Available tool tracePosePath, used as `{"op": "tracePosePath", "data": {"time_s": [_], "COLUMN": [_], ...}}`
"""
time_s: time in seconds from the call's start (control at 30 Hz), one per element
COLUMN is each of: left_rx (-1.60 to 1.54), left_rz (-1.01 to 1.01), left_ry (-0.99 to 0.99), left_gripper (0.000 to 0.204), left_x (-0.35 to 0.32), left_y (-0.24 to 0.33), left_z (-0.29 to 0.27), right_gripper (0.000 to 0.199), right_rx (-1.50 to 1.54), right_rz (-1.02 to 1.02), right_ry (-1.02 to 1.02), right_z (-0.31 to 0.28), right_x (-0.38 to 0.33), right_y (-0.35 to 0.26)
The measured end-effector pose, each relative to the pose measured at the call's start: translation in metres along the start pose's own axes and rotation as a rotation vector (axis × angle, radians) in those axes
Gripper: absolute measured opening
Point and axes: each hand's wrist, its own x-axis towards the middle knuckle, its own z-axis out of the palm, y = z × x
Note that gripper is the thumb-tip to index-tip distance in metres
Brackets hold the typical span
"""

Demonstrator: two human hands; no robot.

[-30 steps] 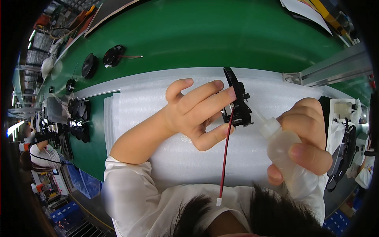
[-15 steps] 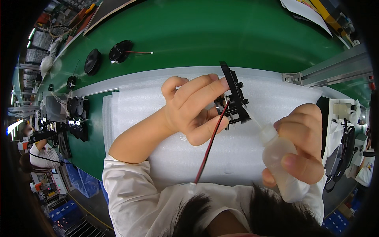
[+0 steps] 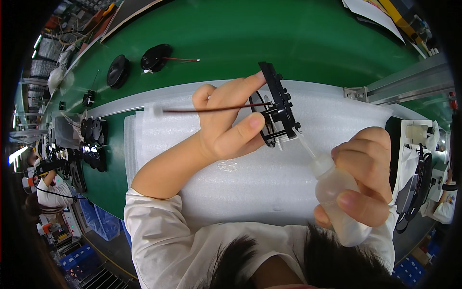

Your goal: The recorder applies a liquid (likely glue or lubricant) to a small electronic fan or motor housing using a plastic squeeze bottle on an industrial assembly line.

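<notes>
Hands point(image 3: 224, 124) over white foam point(image 3: 240, 202), wire point(image 3: 211, 110) across left

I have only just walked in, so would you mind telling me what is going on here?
A person's left hand holds up a black part with a red and black wire. The right hand grips a cloudy plastic bottle, its thin nozzle at the part's lower end; whether they touch is hard to tell. Both are above a white sheet. Two round black pieces lie beyond it on the green surface.

The hands point(image 3: 220, 124) hold a black wired part point(image 3: 279, 96) and a translucent bottle point(image 3: 332, 189) over white sheeting point(image 3: 240, 195)
</notes>
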Motion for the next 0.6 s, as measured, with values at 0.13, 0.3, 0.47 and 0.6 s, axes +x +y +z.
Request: {"op": "tracePosePath", "data": {"time_s": [0.13,0.3,0.47,0.6], "left_rx": [-0.047,-0.112,-0.33,-0.233], "left_rz": [-0.032,-0.093,-0.248,-0.268], "left_ry": [-0.057,-0.084,-0.191,-0.048], "left_gripper": [0.091,0.09,0.093,0.074], "left_x": [0.0019,0.0052,0.0002,-0.0003], "left_y": [0.0012,0.005,0.0012,0.0037], "left_z": [-0.0046,-0.0087,-0.0122,-0.0047], "right_gripper": [0.038,0.04,0.041,0.04], "right_rx": [0.003,-0.016,-0.053,-0.055], "right_rz": [0.001,-0.031,-0.047,-0.046], "right_ry": [-0.009,-0.017,0.034,0.043], "right_z": [0.0014,0.0003,0.0003,0.0009], "right_x": [0.0,-0.0002,-0.0015,-0.0013], "right_y": [-0.0009,0.0016,-0.0012,-0.002]}}
